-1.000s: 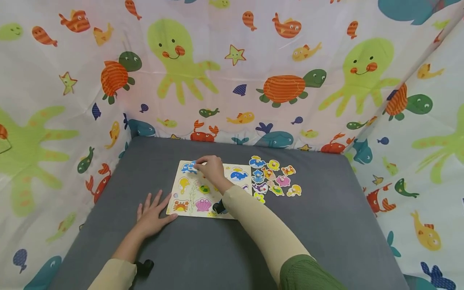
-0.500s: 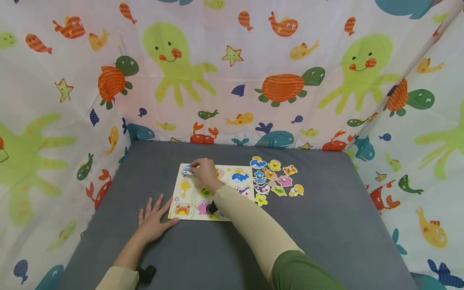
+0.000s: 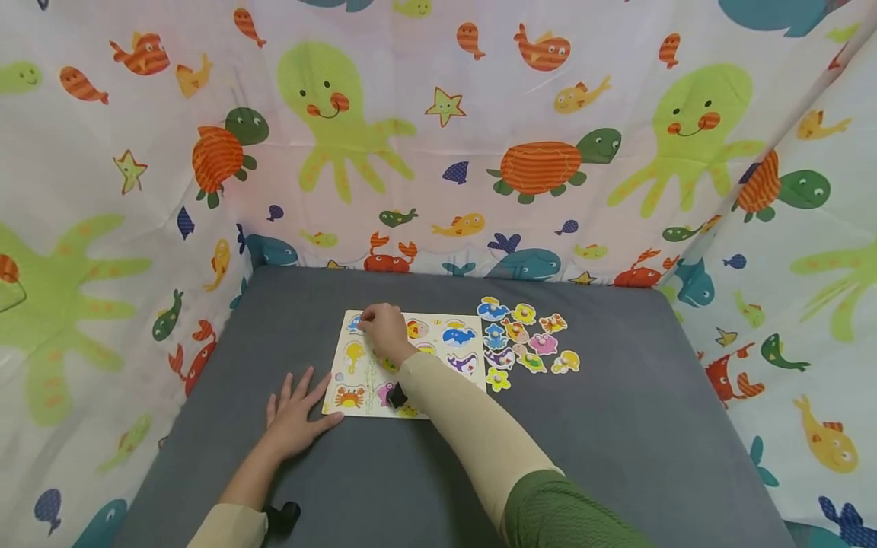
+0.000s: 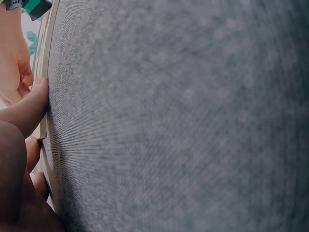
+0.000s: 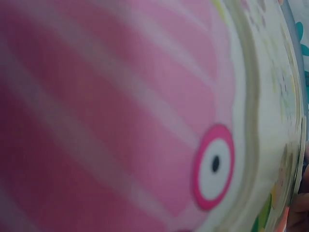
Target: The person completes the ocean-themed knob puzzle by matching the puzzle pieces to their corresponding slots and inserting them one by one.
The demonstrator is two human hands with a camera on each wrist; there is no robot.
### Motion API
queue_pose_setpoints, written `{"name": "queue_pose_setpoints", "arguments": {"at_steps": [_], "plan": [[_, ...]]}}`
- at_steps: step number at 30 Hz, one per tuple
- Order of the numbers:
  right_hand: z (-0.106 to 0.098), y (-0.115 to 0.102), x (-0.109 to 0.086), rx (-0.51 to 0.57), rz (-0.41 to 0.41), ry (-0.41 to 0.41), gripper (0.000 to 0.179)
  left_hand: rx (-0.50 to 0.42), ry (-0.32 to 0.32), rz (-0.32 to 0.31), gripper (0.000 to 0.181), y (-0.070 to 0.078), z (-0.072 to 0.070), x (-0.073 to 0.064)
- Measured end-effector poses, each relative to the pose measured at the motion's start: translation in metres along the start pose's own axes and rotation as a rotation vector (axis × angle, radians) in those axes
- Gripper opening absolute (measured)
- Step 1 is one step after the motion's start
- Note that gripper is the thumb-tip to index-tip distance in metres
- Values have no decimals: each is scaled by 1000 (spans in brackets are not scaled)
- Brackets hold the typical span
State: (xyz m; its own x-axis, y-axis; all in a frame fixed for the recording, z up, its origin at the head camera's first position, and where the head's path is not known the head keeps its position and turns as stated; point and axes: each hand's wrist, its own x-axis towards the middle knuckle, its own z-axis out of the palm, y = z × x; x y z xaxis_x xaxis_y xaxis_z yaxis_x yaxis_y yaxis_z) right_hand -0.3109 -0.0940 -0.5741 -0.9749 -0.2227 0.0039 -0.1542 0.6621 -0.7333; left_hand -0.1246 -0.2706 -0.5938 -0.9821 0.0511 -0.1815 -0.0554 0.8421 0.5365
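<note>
Sea-creature curtain (image 3: 438,152) behind grey table (image 3: 637,426).

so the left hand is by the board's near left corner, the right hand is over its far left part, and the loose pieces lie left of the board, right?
Not quite: the loose pieces lie to the right of the board, as the head view shows. The left hand and right hand are where you say.

Cream board (image 3: 332,405), pale-striped pink shell (image 5: 106,116), plain grey tabletop (image 3: 617,426)
</note>
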Motion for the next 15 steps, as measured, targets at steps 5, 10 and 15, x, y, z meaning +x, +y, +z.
{"name": "queue_pose_setpoints", "arguments": {"at_steps": [5,10,15], "plan": [[0,1,1,-14,-30,5,11,-7,12,6,88,1,2,-2],[1,1,3,-22,-60,-11,11,-3,18,2,89,1,0,-1],[4,3,2,8,-15,-50,12,-8,9,-3,91,1,0,-1]]}}
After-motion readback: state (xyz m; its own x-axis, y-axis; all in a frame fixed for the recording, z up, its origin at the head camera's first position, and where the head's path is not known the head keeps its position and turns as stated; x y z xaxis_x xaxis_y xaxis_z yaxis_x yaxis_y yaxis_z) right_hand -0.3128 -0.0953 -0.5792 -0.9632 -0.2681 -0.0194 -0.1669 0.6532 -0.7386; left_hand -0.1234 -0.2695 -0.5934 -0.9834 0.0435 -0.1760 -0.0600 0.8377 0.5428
